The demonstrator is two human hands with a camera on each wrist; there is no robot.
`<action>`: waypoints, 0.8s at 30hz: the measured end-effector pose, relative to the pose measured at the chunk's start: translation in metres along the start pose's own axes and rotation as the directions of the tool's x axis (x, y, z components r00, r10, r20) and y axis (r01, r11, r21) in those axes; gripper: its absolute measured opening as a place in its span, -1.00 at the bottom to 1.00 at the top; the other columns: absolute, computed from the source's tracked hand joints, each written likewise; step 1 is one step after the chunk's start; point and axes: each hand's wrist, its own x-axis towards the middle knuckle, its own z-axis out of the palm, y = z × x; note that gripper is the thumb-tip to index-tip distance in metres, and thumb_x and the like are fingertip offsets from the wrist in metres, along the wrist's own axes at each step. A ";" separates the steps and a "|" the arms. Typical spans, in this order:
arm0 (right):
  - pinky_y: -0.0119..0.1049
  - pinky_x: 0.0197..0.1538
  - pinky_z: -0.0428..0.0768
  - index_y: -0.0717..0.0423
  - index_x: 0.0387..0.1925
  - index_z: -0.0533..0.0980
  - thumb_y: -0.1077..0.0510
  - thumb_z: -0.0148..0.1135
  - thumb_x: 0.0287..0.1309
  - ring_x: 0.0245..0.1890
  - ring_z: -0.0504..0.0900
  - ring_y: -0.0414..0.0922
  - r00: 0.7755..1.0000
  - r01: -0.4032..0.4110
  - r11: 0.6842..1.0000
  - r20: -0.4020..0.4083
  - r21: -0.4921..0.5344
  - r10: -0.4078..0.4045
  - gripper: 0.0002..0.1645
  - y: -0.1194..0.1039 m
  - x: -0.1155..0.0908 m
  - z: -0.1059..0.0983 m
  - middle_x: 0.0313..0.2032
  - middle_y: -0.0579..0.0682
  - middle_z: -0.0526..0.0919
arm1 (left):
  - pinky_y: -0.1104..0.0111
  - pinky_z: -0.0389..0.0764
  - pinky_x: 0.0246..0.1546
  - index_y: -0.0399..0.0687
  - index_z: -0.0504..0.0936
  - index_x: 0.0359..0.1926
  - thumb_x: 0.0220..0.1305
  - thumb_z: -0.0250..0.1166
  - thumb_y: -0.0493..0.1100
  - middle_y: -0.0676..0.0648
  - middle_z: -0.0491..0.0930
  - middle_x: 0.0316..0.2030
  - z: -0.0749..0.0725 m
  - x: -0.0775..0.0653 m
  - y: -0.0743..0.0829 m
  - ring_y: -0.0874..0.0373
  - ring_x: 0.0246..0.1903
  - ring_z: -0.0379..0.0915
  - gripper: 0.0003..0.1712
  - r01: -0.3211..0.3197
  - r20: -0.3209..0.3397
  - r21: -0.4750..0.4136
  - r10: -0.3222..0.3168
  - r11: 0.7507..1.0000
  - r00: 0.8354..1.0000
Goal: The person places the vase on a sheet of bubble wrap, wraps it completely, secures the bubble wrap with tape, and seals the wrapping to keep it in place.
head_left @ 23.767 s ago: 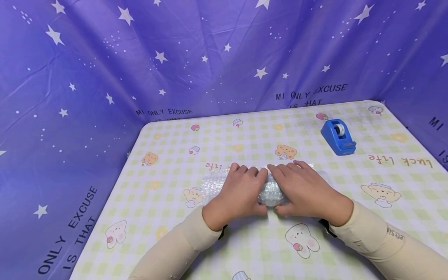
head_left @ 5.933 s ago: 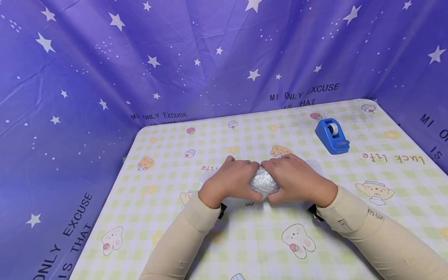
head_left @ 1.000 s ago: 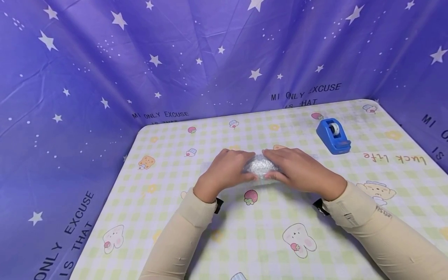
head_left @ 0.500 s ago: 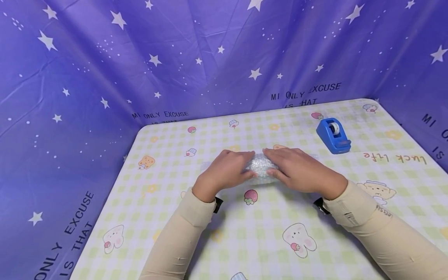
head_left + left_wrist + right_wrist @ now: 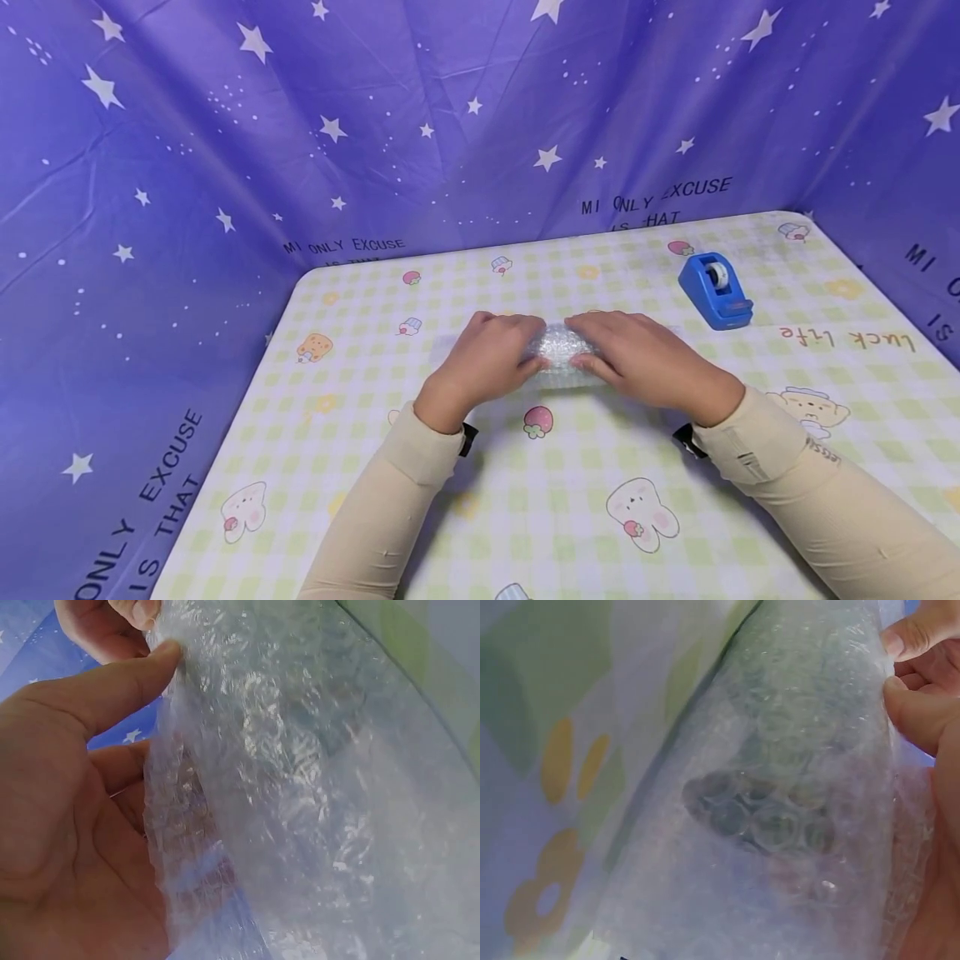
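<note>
A roll of clear bubble wrap lies crosswise near the middle of the table, between both hands. My left hand grips its left part, and my right hand grips its right part. In the left wrist view, the thumb presses on the near face of the wrap while the fingers reach behind it. The right thumb pinches the wrap's edge likewise. Something dark and greenish shows through the bubbles in the right wrist view; its kind is hidden by the layers.
A blue tape dispenser with a white roll of tape stands at the back right of the table. The green-checked tablecloth has printed cartoon figures. A purple star-patterned curtain hangs behind and along the sides.
Since the oldest frame, the hands and bubble wrap have shifted away from the body. Over the last second both hands moved slightly farther back with the roll. The tape dispenser stays put.
</note>
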 end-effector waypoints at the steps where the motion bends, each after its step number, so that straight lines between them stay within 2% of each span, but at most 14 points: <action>1: 0.09 0.27 0.53 0.10 0.37 0.44 -0.16 0.24 0.41 0.23 0.63 0.10 1.000 -0.002 1.000 -0.005 -0.003 0.002 -0.34 0.000 0.000 0.000 0.25 0.08 0.61 | 0.11 0.56 0.08 0.06 0.64 0.09 0.32 0.41 0.14 0.14 0.73 -0.13 0.001 0.000 0.000 0.26 -0.13 0.66 -0.57 -0.009 -0.024 0.005 0.009 1.000 1.000; 3: 0.08 0.26 0.54 0.09 0.35 0.45 -0.15 0.25 0.40 0.22 0.63 0.09 1.000 -0.006 1.000 -0.011 -0.008 0.006 -0.36 0.000 0.000 0.000 0.24 0.08 0.62 | 0.15 0.59 0.02 0.06 0.67 0.06 0.29 0.44 0.15 0.15 0.73 -0.17 0.001 0.000 -0.001 0.27 -0.22 0.65 -0.57 -0.024 -0.052 0.010 0.025 1.000 0.998; 6: 0.11 0.28 0.52 0.09 0.36 0.45 -0.11 0.24 0.42 0.25 0.61 0.12 1.000 -0.001 1.000 -0.009 -0.007 0.001 -0.38 0.000 -0.001 -0.001 0.26 0.10 0.61 | 0.19 0.61 -0.03 0.04 0.71 0.06 0.25 0.47 0.15 0.14 0.75 -0.15 0.001 0.001 -0.002 0.26 -0.25 0.65 -0.54 -0.040 -0.082 0.001 0.040 0.999 0.996; 8: 0.13 0.30 0.50 0.10 0.38 0.45 -0.07 0.23 0.43 0.28 0.59 0.14 1.000 0.006 1.000 -0.002 -0.005 -0.006 -0.39 -0.001 -0.001 -0.002 0.29 0.12 0.59 | 0.24 0.60 -0.09 0.03 0.72 -0.01 0.22 0.49 0.13 0.13 0.75 -0.20 0.002 0.001 -0.002 0.25 -0.30 0.64 -0.58 -0.060 -0.103 -0.005 0.059 0.998 0.993; 13: 0.18 0.31 0.47 0.13 0.40 0.44 -0.02 0.20 0.46 0.31 0.56 0.17 1.000 0.022 1.000 0.013 -0.003 -0.022 -0.40 -0.001 0.000 -0.004 0.33 0.16 0.56 | 0.29 0.59 -0.10 0.04 0.73 -0.16 0.18 0.55 0.02 0.13 0.73 -0.23 0.004 0.001 0.000 0.26 -0.27 0.66 -0.72 -0.129 -0.183 -0.017 0.124 0.991 0.975; 20: 0.23 0.36 0.39 0.09 0.45 0.42 0.01 0.16 0.48 0.39 0.50 0.14 0.999 0.010 1.000 0.049 0.007 -0.010 -0.40 0.002 -0.003 -0.010 0.38 0.11 0.53 | 0.24 0.66 -0.04 -0.01 0.75 -0.15 0.18 0.54 -0.05 0.03 0.77 -0.07 0.011 -0.007 0.002 0.17 -0.12 0.72 -0.74 -0.212 -0.260 -0.004 0.204 0.977 0.944; 24: 0.22 0.38 0.38 0.10 0.45 0.41 0.04 0.16 0.49 0.40 0.48 0.15 0.997 -0.001 0.999 0.073 0.032 -0.001 -0.41 0.009 -0.007 -0.015 0.39 0.13 0.51 | 0.25 0.66 0.07 -0.02 0.77 -0.09 0.15 0.57 -0.06 -0.05 0.73 0.11 0.014 -0.011 0.003 0.11 0.08 0.69 -0.67 -0.231 -0.255 0.009 0.226 0.973 0.940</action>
